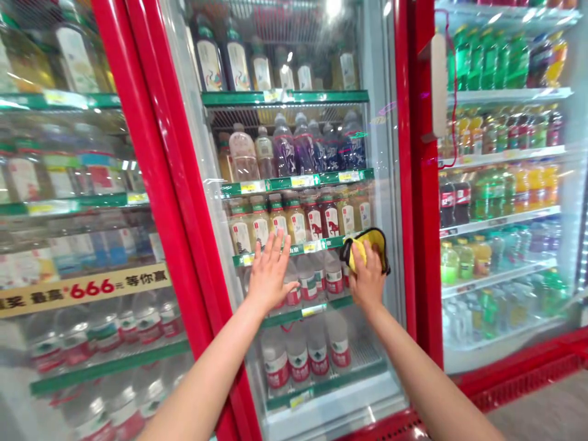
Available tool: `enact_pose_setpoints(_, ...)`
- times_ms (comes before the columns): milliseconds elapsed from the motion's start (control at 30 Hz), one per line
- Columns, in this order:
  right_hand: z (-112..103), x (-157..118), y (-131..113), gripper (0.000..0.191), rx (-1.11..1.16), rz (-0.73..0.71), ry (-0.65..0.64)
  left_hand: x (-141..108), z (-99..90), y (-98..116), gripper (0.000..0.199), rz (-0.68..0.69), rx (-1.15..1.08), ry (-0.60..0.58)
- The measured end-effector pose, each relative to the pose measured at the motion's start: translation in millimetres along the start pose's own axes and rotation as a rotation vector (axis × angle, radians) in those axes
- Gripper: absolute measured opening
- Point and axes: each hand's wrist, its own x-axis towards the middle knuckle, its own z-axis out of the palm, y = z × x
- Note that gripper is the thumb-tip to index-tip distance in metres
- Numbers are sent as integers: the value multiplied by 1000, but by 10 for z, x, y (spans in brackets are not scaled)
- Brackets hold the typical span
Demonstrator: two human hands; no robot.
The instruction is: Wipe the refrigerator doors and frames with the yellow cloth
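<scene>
A glass door [386, 184] in a red frame fronts a tall drinks cooler. My left hand [271, 272] lies against the glass with its fingers spread and nothing in it. To its right, my right hand [367, 278] presses a yellow cloth with a dark edge [377, 242] to the glass, fingers over its lower left part. Behind the glass, rows of bottles [297, 223] stand on shelves with green edges [316, 245].
At the left is another cooler with bottles and a beige banner [87, 289]. On the right stands a cooler [500, 229] of coloured drinks. Between them, a pale box [438, 86] with a red cord sits on the red frame [425, 245]. Grey floor shows at lower right.
</scene>
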Motion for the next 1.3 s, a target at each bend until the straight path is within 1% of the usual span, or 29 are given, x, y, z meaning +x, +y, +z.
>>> enact_pose_setpoints(33, 26, -132, 5, 74, -1, -41, -31, -10, 9, 46, 123, -6, -2, 14)
enact_pose_setpoints(67, 44, -211, -12, 73, -2, -120, -65, -14, 22, 97, 121, -3, -3, 25)
enact_pose_setpoints(100, 50, -222, -39, 71, -1, -221, -97, -8, 37, 151, 120, 9, -4, 31)
enact_pose_setpoints(167, 15, -46, -80, 67, 6, -409, -142, 36, 59, 261, 118, 49, -8, 29)
enact_pose_setpoints(200, -22, 110, -74, 67, 8, -457, -149, 72, 63, 316, 117, 68, -9, 27)
enact_pose_setpoints(233, -67, 276, -44, 68, 7, -460, -147, 115, 61, 371, 117, 85, -10, 24)
enact_pose_setpoints(267, -112, 423, 12, 70, 4, -422, -138, 161, 55, 426, 116, 100, -9, 20)
enact_pose_setpoints(333, -177, 573, 183, 77, -8, -257, -102, 244, 36, 537, 116, 117, -3, 7)
enact_pose_setpoints(367, -189, 554, 279, 80, -15, -152, -82, 276, 28, 591, 116, 119, 0, -3)
enact_pose_setpoints(433, -172, 365, 441, 83, -32, 29, -51, 313, 21, 694, 116, 118, 0, -26)
enact_pose_setpoints(467, -154, 239, 491, 84, -44, 78, -46, 322, 23, 741, 115, 121, -3, -34)
enact_pose_setpoints(500, -137, 128, 517, 84, -58, 91, -52, 328, 27, 783, 114, 129, -7, -37)
enact_pose_setpoints(567, -125, 44, 518, 82, -90, 16, -85, 344, 40, 853, 114, 149, -16, -34)
enact_pose_setpoints(600, -133, 92, 509, 81, -104, -61, -107, 358, 48, 882, 114, 158, -20, -29)
enact_pose_setpoints(700, -200, 487, 552, 73, -119, -311, -155, 420, 78, 960, 116, 170, -37, -18)
enact_pose_setpoints(733, -224, 623, 604, 71, -114, -361, -162, 436, 94, 989, 116, 168, -46, -15)
enact_pose_setpoints(767, -240, 717, 673, 71, -107, -372, -161, 442, 115, 1022, 116, 165, -55, -13)
enact_pose_setpoints(800, -245, 750, 755, 71, -99, -342, -154, 435, 144, 1060, 115, 158, -63, -12)
enact_pose_setpoints(833, -238, 711, 846, 72, -92, -278, -144, 414, 182, 1102, 113, 151, -69, -13)
enact_pose_setpoints(867, -218, 604, 939, 74, -87, -196, -135, 378, 229, 1149, 111, 143, -74, -17)
enact_pose_setpoints(933, -153, 251, 1110, 77, -87, -48, -135, 273, 342, 1245, 109, 131, -83, -34)
enact_pose_setpoints(1000, -93, -104, 1237, 81, -84, -5, -174, 159, 462, 1330, 110, 126, -93, -58)
enact_pose_setpoints(1033, -76, -211, 1283, 82, -77, -15, -197, 114, 513, 1365, 111, 127, -96, -67)
enact_pose_setpoints(1067, -72, -247, 1320, 82, -66, -33, -214, 82, 556, 1393, 113, 128, -97, -73)
enact_pose_setpoints(1100, -80, -208, 1348, 82, -51, -49, -219, 65, 588, 1414, 114, 129, -98, -75)
enact_pose_setpoints(1133, -95, -106, 1371, 82, -34, -59, -210, 64, 609, 1431, 115, 126, -99, -74)
enact_pose_setpoints(1233, -139, 318, 1430, 79, 10, -61, -121, 102, 636, 1466, 115, 113, -105, -76)
enact_pose_setpoints(1267, -136, 392, 1454, 78, 21, -64, -95, 110, 644, 1477, 114, 110, -106, -80)
enact_pose_setpoints(1300, -122, 390, 1482, 78, 31, -70, -78, 108, 655, 1489, 113, 107, -105, -83)
